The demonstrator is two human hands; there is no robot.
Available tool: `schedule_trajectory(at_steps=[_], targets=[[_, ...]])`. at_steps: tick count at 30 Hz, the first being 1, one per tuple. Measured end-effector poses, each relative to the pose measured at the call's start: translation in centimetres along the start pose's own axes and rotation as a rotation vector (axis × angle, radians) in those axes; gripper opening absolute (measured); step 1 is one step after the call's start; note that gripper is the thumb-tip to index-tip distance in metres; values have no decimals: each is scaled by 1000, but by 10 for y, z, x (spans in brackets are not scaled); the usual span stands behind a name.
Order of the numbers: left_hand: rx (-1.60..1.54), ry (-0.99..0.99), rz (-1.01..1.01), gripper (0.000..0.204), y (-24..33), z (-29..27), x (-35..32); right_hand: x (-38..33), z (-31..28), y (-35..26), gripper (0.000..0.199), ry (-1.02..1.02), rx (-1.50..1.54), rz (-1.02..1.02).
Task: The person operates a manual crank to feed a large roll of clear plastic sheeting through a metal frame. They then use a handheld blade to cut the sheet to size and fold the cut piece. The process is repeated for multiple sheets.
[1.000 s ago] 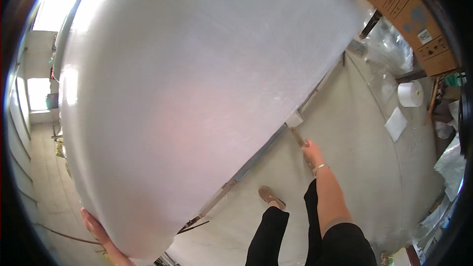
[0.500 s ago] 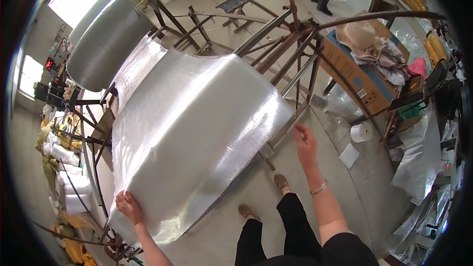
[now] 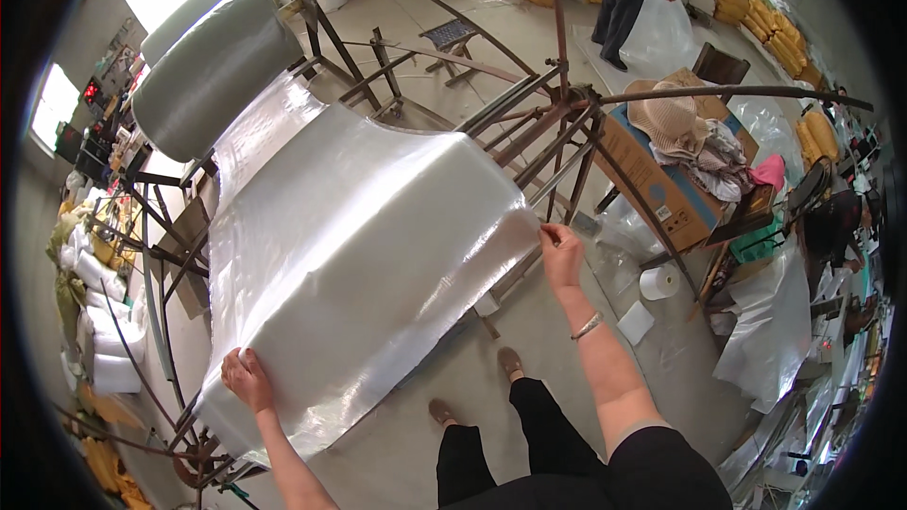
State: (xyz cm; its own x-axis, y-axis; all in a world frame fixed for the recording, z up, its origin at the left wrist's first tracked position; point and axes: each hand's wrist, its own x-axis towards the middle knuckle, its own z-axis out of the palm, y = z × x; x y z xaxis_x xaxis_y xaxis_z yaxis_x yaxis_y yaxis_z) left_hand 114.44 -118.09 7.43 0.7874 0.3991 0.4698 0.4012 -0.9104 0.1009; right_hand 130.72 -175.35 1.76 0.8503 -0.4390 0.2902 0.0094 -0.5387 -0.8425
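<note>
A translucent white plastic sheet point(image 3: 378, 217), glossy and woven-looking, lies draped over a rusty metal reel frame point(image 3: 557, 118). It runs back to a large roll point(image 3: 217, 76) at the far left. My left hand point(image 3: 248, 380) has its bent fingers closed on the sheet near its left side. At the sheet's right edge, my right hand point(image 3: 562, 255) pinches the border between thumb and fingers. The fingertips of both hands are partly hidden.
Right of the frame stands a cardboard box point(image 3: 666, 165) with a straw hat point(image 3: 669, 121) and clothes on it. A small white roll point(image 3: 659, 281) lies on the floor. Another person point(image 3: 625, 0) stands at the back. A curved metal bar point(image 3: 746, 92) reaches out rightward.
My right hand, apart from the sheet before, has come to its right edge and taken hold there. My left hand stays at the left side. The whole view has shifted slightly.
</note>
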Motion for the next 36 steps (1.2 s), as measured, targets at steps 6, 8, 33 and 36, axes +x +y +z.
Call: schedule_trajectory(at_steps=[6, 8, 33, 36], targets=[[-20, -22, -25, 39, 7, -5, 2, 4, -2, 2, 13, -86, -130, -42], [-24, -21, -20, 39, 9, -5, 3, 5, -5, 5, 14, -84, -112, -41], [-24, -16, -60, 36, 5, 5, 13, -31, 14, -217, 12, -1383, 711, -125], [-40, -36, -71, 37, 6, 4, 15, -5, 37, -180, 11, -1699, 278, -383]])
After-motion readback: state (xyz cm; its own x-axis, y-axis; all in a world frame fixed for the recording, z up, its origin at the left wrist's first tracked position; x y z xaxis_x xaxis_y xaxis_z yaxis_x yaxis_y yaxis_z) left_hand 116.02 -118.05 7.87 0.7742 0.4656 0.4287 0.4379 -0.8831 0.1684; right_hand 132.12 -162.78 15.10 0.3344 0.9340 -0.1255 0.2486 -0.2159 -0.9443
